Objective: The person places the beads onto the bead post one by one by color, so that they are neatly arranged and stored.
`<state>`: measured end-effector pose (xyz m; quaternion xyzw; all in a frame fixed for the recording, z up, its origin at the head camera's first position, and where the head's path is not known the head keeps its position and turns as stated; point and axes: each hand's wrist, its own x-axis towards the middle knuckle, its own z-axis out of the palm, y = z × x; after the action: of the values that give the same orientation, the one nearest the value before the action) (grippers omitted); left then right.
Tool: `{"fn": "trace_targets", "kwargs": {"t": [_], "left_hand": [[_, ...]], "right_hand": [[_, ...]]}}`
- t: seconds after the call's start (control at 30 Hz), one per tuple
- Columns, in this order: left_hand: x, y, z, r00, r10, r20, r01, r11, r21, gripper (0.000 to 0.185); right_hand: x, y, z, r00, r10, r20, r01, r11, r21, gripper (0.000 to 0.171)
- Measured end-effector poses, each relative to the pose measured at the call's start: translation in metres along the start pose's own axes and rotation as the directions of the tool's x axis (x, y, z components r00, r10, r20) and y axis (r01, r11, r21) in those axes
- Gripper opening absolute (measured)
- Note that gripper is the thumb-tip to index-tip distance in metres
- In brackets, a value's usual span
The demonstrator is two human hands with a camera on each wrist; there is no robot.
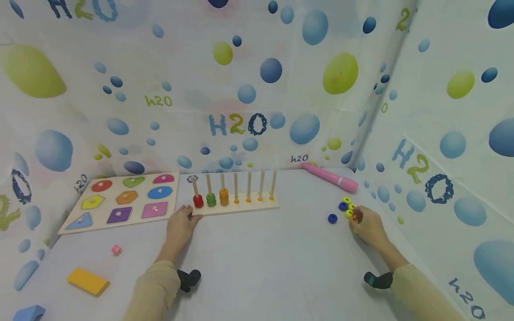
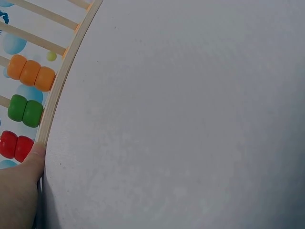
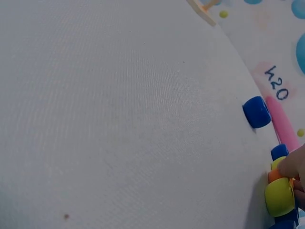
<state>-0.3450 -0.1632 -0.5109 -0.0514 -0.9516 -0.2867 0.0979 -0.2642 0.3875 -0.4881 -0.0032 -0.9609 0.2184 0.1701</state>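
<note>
An orange bead point(image 3: 275, 175) is near the right edge of the table point(image 1: 261, 258), clamped in the grip of the right hand point(image 1: 370, 227), whose thumb and finger pinch it at a small cluster of loose beads. Yellow beads point(image 1: 349, 214) and a blue bead point(image 1: 343, 206) lie just beside that hand, some partly hidden by it, and another blue bead point(image 1: 332, 218) lies apart, a little toward the table's middle. Close to the far edge, left of centre, stands a pale peg board point(image 1: 257, 207) with seven upright pegs; the left hand point(image 1: 180, 226) holds its left end, the grip closed about the corner with the thumb on the front edge. From the left, the pegs carry two red beads point(image 1: 198, 201), two green beads point(image 1: 211, 199) and three orange beads point(image 1: 223, 197). A pink stick point(image 1: 329, 177) with a white band lies by the far right corner, and a shape board point(image 1: 110, 201) lies at the far left corner. Toward the left edge rest a small pink piece point(image 1: 116, 250), a yellow block point(image 1: 88, 281) and, nearer the front, a blue block point(image 1: 29, 313). Behind the far edge rises a printed white cloth point(image 1: 192, 58)
</note>
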Motion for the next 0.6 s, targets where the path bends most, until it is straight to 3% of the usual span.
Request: {"fn": "trace_targets", "kwargs": {"t": [0.33, 0.6], "left_hand": [[-0.002, 0.0, 0.001, 1.0, 0.004, 0.0, -0.004, 1.0, 0.0, 0.051], [-0.001, 0.0, 0.001, 1.0, 0.006, -0.017, -0.005, 1.0, 0.009, 0.052]], "right_hand": [[-0.002, 0.001, 0.002, 0.999, -0.038, -0.01, 0.038, 0.999, -0.017, 0.034], [0.009, -0.002, -0.006, 0.994, -0.039, -0.098, 0.051, 0.992, 0.115, 0.033]]}}
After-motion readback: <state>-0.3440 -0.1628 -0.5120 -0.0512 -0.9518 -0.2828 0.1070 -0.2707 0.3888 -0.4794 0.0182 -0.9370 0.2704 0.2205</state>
